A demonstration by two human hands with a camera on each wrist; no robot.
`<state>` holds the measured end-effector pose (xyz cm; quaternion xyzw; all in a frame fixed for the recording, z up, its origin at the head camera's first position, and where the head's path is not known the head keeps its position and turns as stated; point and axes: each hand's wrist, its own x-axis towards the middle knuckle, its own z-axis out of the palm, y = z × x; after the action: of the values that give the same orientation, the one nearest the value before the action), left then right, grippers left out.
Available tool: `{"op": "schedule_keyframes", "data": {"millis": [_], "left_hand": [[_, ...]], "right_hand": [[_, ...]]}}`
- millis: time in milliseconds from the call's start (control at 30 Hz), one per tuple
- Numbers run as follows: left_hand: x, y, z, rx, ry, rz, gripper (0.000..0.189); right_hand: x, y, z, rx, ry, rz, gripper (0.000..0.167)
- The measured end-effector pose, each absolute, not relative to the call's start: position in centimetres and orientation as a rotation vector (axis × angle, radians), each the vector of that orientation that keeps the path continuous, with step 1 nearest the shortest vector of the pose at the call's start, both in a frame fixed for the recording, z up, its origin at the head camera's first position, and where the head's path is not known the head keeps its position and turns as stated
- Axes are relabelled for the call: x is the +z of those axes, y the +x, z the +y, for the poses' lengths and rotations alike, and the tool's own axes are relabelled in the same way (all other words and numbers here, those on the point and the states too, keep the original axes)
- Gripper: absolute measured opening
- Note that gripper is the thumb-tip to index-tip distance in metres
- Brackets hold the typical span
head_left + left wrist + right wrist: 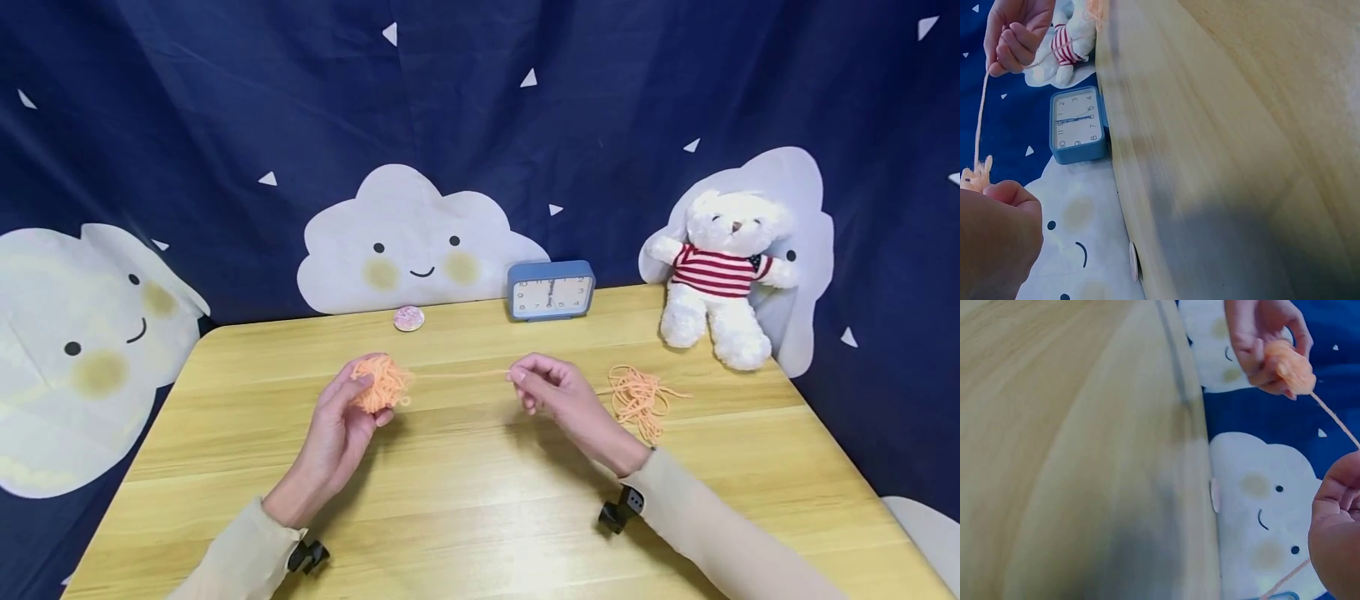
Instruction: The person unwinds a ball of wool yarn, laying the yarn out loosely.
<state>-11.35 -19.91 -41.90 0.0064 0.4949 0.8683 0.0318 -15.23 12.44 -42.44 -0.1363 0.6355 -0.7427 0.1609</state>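
A fuzzy ball of peach-orange yarn (pixel 382 383) is in my left hand (pixel 341 425), gripped between the thumb and fingers above the table. From it a single strand (pixel 461 374) runs nearly straight across to my right hand (pixel 558 396), which pinches it between thumb and fingertips. Past the right hand, a loose tangle of the same yarn (pixel 639 400) lies on the table. The right wrist view shows the wound ball (pixel 1290 367) with the strand leaving its lower side. In the left wrist view the ball (pixel 975 176) is mostly hidden behind the left hand.
Along the back of the wooden table (pixel 465 500) stand a blue clock (pixel 551 290) and a small round pinkish disc (pixel 408 318). A white teddy bear (pixel 723 279) in a striped shirt sits at the back right. Behind everything hangs a dark blue curtain (pixel 465 108) with cloud prints.
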Motion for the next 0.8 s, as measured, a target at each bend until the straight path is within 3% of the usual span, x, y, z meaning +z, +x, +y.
{"op": "schedule_keyframes", "data": {"millis": [233, 800], "left_hand": [[-42.0, -11.2, -20.2, 2.713, 0.026, 1.482, 0.029], [-41.8, -10.9, -20.8, 2.750, 0.009, 1.454, 0.032]], "right_hand": [[-41.9, -15.5, 14.6, -2.315, -0.326, 1.737, 0.011], [-41.8, -16.4, 19.7, -2.664, -0.205, 1.656, 0.027]]}}
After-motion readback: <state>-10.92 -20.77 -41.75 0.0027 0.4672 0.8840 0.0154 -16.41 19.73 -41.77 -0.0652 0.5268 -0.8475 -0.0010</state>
